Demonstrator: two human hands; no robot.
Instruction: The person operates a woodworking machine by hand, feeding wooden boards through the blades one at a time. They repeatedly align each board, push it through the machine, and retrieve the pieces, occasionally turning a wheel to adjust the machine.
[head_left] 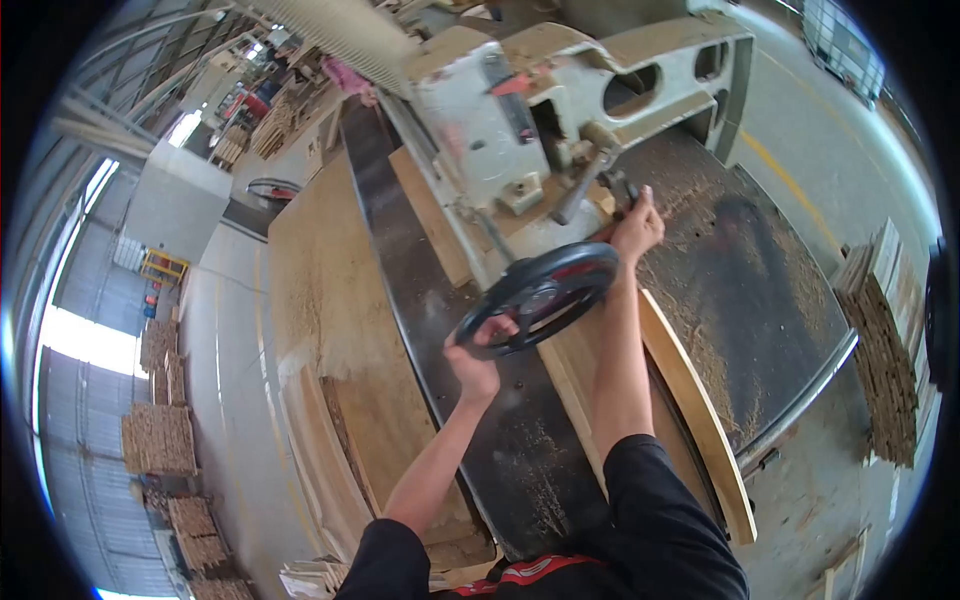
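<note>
A black handwheel sits on a large pale machine in the middle of the view. My left hand is wrapped round the wheel's lower left rim. Just beyond the wheel's upper right side, my right hand is closed on a small dark handle, beside a grey metal lever. Below the wheel, wooden boards lie on the dark machine table. A curved wooden strip runs to the right of my right forearm.
A wide wooden panel lies left of the machine. Sawdust covers parts of the dark table. Stacked boards stand at the right, and several wood stacks line the far left. A person in pink is in the background.
</note>
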